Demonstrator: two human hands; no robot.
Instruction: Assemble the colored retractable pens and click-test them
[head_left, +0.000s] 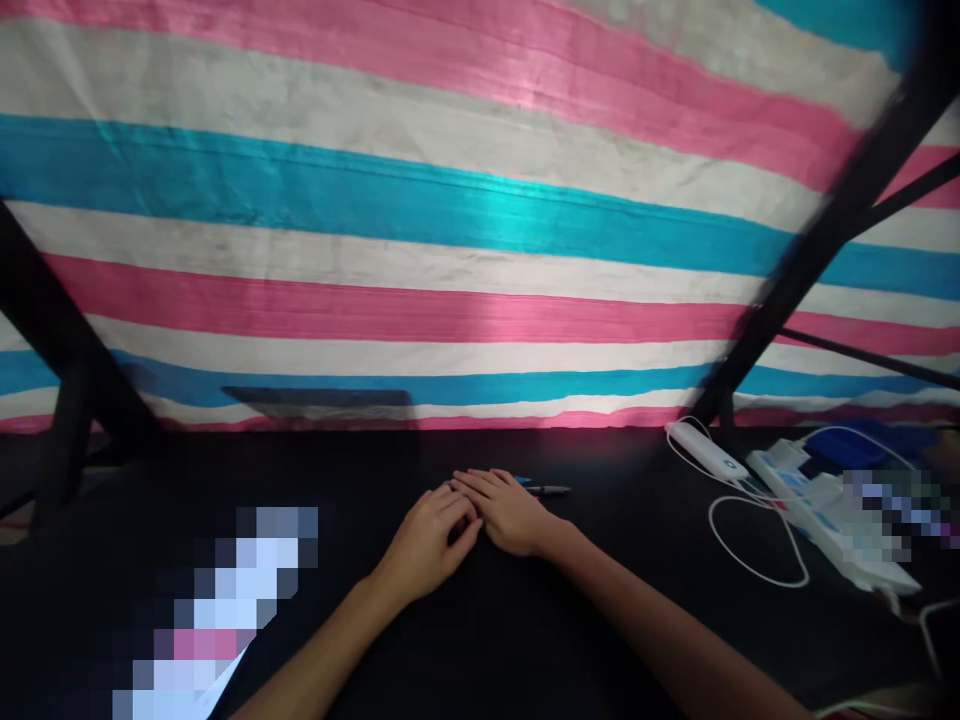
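Note:
My left hand [433,540] rests on the black table [480,640] with its fingers loosely bent and its thumb apart from them. Against it lies my right hand [510,512], fingers stretched out and overlapping the left fingertips. A dark pen [551,490] with a silvery part sticks out from behind the right hand. Beside it shows a short piece of a blue pen [523,480]. The rest of both pens is hidden behind my hands, and neither hand plainly grips them.
At right lie a white power strip [806,510] with plugs, a white oblong device [705,450], looped white cables [806,575] and a blue item [847,445]. A bright, pixelated screen [225,670] is at left. Black frame posts [817,240] and a striped sheet [450,210] border the table.

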